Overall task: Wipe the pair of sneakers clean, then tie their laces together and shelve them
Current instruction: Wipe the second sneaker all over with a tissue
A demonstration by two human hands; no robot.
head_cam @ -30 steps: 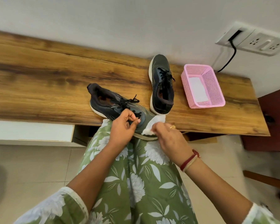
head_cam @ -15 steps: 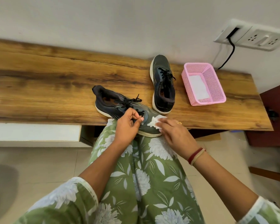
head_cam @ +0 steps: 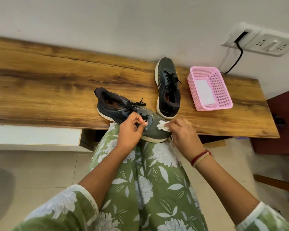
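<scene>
A dark sneaker (head_cam: 113,108) with a white sole lies slanted at the front edge of the wooden bench (head_cam: 48,84), its toe sticking out over my lap. My left hand (head_cam: 131,130) grips this near sneaker at the lower laces. My right hand (head_cam: 182,132) presses a crumpled white wipe (head_cam: 162,125) onto the grey toe cap. The second dark sneaker (head_cam: 168,87) stands apart on the bench, its toe pointing at the wall, laces tied.
A pink mesh basket (head_cam: 223,95) with a white sheet inside sits on the bench to the right. A wall socket panel (head_cam: 264,42) with a black cable hangs above it. A dark red cabinet (head_cam: 284,127) stands at the right. Tiled floor lies below.
The wipe in my right hand has slid from the toe's edge up onto the top of the toe cap. My left hand has kept its hold on the sneaker.
</scene>
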